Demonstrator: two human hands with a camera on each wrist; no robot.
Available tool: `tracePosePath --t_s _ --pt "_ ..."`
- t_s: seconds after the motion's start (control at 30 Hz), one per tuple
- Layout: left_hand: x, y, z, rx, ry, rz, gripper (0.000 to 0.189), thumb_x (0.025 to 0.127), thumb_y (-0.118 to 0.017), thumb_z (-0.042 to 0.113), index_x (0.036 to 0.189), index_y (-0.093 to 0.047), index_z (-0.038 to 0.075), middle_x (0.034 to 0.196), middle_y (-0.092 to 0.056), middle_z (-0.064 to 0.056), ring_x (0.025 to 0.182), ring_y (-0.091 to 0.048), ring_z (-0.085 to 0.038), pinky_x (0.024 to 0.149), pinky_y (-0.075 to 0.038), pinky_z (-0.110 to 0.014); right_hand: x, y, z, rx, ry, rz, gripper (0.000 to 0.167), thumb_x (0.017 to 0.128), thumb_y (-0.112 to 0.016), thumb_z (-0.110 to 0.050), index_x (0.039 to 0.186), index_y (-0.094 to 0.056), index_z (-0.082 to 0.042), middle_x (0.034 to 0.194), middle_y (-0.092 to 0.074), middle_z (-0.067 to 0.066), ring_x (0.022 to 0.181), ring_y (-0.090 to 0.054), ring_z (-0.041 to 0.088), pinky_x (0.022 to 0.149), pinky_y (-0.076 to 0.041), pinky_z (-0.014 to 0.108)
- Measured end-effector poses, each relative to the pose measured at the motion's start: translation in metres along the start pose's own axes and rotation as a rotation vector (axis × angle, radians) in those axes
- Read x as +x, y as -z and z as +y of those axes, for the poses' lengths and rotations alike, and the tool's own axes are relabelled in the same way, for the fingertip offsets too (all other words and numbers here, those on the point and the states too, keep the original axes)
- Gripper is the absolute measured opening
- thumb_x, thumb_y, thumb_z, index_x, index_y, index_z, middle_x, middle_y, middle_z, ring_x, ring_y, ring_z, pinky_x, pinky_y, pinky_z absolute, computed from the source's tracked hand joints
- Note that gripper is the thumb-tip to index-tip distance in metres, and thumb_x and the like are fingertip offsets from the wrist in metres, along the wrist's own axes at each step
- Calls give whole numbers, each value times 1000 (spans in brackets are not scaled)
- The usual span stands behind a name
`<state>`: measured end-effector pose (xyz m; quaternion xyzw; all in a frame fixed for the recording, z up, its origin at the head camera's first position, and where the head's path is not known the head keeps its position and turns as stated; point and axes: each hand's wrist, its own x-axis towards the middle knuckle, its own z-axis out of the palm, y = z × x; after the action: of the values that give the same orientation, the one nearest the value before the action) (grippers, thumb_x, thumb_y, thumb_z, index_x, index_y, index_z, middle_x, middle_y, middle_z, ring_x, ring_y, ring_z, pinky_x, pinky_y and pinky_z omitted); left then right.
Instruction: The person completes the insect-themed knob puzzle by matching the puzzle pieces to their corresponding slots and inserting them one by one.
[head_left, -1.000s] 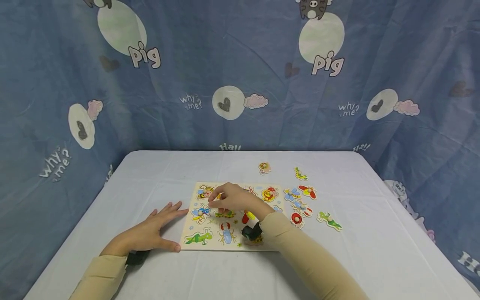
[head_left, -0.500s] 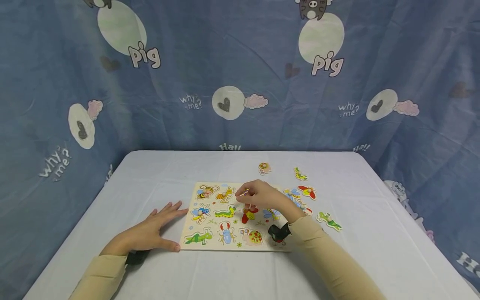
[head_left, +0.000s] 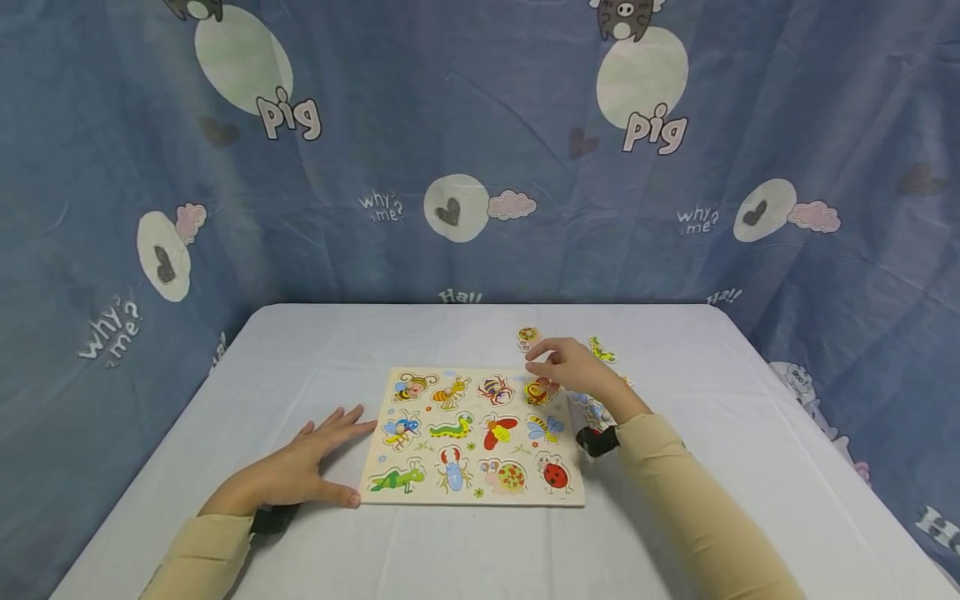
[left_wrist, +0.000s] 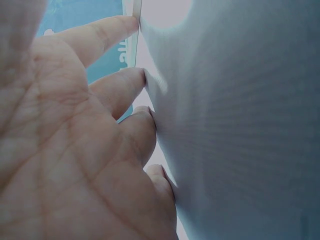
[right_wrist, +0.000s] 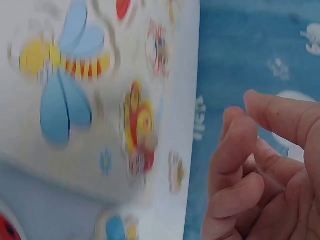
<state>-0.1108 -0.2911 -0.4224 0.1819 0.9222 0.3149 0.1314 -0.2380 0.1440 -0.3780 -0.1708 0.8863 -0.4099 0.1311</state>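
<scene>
Knobs suggest the butterfly piece (right_wrist: 137,125) and spider piece (head_left: 495,390) are seated in the puzzle board (head_left: 534,493); the loose snail piece (head_left: 528,334) and caterpillar piece (head_left: 601,351) remain. The right hand (head_left: 577,368) is empty, fingers (right_wrist: 234,137) narrowly apart; the left hand (head_left: 303,461) spreads wide beside the board.

R-wrist pic part blurred, L-wrist pic glare

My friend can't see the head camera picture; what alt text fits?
A person's empty right hand hovers near the far right corner of a bug-picture puzzle board. The left hand spreads against the board's left edge. Loose pieces lie beyond and right of it on a white table, before blue cloth.
</scene>
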Motion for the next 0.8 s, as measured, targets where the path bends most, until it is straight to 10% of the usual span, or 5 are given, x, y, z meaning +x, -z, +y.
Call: tracePosePath --t_s 0.8 --pt "0 0 2 -9 3 0 107 71 -98 46 162 -49 20 178 -20 -24 164 -5 -56 123 3 -84 17 52 62 -26 -323 211 34 108 -64 -30 126 -68 -2 94 -70 11 77 -62 18 66 -52 27"
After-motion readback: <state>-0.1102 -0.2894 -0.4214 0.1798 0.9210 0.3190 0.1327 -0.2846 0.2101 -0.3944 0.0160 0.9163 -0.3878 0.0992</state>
